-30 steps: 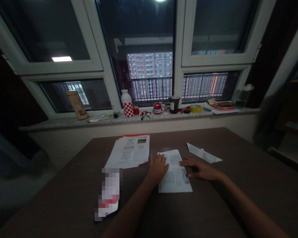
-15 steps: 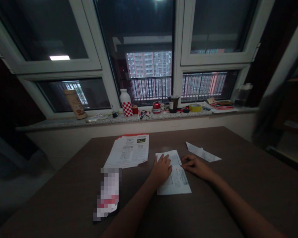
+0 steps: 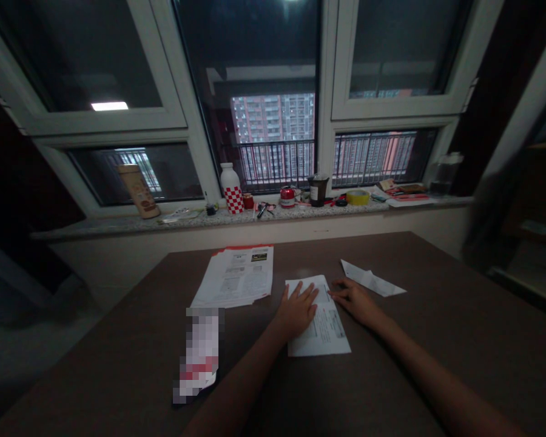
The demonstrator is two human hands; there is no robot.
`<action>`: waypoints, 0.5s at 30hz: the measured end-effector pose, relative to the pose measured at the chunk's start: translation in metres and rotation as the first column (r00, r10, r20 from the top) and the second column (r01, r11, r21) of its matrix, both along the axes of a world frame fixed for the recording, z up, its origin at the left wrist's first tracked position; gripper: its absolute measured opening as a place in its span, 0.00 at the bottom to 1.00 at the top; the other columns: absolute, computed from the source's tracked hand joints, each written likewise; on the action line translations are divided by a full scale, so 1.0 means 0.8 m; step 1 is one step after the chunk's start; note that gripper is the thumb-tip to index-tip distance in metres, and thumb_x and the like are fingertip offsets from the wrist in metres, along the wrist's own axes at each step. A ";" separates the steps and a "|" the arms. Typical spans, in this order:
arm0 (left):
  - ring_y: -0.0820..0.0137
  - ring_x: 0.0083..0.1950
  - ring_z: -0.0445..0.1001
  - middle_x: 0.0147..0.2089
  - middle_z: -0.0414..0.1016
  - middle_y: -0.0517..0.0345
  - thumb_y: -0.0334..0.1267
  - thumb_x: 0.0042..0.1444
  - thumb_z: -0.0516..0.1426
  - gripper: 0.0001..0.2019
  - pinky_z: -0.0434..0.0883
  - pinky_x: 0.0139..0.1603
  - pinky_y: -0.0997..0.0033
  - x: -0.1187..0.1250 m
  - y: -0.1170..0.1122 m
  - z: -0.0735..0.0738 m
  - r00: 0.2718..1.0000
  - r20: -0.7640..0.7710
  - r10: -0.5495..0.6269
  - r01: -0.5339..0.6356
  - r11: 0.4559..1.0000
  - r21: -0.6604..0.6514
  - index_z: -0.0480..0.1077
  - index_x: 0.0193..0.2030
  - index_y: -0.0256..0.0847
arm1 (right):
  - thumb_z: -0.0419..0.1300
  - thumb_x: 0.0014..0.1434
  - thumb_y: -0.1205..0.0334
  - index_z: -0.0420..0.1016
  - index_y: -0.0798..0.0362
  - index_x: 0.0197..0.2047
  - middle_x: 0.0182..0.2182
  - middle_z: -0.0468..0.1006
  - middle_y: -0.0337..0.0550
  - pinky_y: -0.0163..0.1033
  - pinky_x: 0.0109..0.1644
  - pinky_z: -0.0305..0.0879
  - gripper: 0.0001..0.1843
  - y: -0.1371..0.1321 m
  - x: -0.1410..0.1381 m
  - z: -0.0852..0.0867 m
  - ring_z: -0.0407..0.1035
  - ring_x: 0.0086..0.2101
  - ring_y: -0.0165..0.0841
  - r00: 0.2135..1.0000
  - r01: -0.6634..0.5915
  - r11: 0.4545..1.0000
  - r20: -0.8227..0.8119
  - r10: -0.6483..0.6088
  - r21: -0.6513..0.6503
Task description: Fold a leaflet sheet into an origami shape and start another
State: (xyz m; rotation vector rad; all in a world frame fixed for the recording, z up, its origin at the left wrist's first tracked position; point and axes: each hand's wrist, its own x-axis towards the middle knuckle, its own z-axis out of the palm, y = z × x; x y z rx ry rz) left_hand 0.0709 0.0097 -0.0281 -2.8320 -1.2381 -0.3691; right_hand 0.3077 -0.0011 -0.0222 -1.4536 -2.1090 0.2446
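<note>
A folded printed sheet of paper (image 3: 324, 331) lies on the dark brown table (image 3: 391, 376) in front of me. My left hand (image 3: 296, 312) rests flat on its left half, fingers spread. My right hand (image 3: 355, 300) lies at the sheet's right edge, fingers stretched toward the upper part of that edge. A folded white paper shape (image 3: 371, 280) sits just beyond my right hand.
A stack of printed pages with red edges (image 3: 237, 275) lies to the left. A blurred-out flat object (image 3: 199, 355) lies near the table's left front. The windowsill (image 3: 118, 226) holds a checked bottle (image 3: 231, 189), a tin, a cup and tape.
My right hand slid up along the sheet's right edge. My left hand moved slightly right and further onto the sheet.
</note>
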 end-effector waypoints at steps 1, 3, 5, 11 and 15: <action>0.57 0.72 0.45 0.72 0.49 0.62 0.47 0.68 0.38 0.24 0.44 0.68 0.37 0.000 0.000 0.000 1.000 -0.001 0.001 -0.001 1.000 0.001 0.50 0.69 0.51 | 0.56 0.62 0.56 0.80 0.46 0.47 0.51 0.73 0.47 0.45 0.58 0.61 0.14 0.001 -0.001 0.000 0.67 0.51 0.40 1.000 0.013 1.000 0.017 -0.014 0.011; 0.57 0.72 0.45 0.72 0.49 0.62 0.47 0.68 0.38 0.24 0.44 0.68 0.38 0.000 0.000 0.000 1.000 -0.006 0.004 -0.004 1.000 0.001 0.50 0.69 0.52 | 0.56 0.63 0.57 0.79 0.46 0.48 0.51 0.73 0.47 0.44 0.58 0.61 0.14 0.003 -0.004 0.000 0.67 0.51 0.41 0.998 0.043 0.999 0.055 -0.044 0.029; 0.57 0.72 0.44 0.72 0.49 0.62 0.47 0.68 0.38 0.24 0.44 0.68 0.38 0.000 0.000 0.002 1.000 -0.012 0.005 -0.005 1.000 -0.007 0.50 0.69 0.52 | 0.55 0.63 0.57 0.79 0.45 0.48 0.50 0.74 0.47 0.45 0.57 0.62 0.14 0.004 -0.007 0.000 0.67 0.50 0.41 0.994 0.068 0.997 0.084 -0.071 0.043; 0.57 0.71 0.46 0.71 0.50 0.61 0.47 0.67 0.41 0.23 0.46 0.67 0.40 -0.001 -0.003 0.010 1.000 -0.009 0.013 -0.013 0.998 -0.060 0.52 0.67 0.51 | 0.56 0.63 0.57 0.77 0.43 0.51 0.51 0.73 0.46 0.47 0.57 0.62 0.15 0.003 -0.008 -0.006 0.66 0.51 0.42 0.989 0.088 0.993 0.110 -0.097 0.083; 0.57 0.69 0.51 0.69 0.56 0.60 0.45 0.65 0.46 0.21 0.49 0.66 0.41 -0.004 -0.006 0.018 0.999 0.040 0.017 -0.015 0.998 -0.065 0.58 0.64 0.50 | 0.58 0.61 0.55 0.78 0.42 0.50 0.52 0.73 0.46 0.48 0.58 0.60 0.15 0.000 -0.002 -0.008 0.66 0.52 0.42 0.996 0.052 0.996 0.074 -0.057 0.074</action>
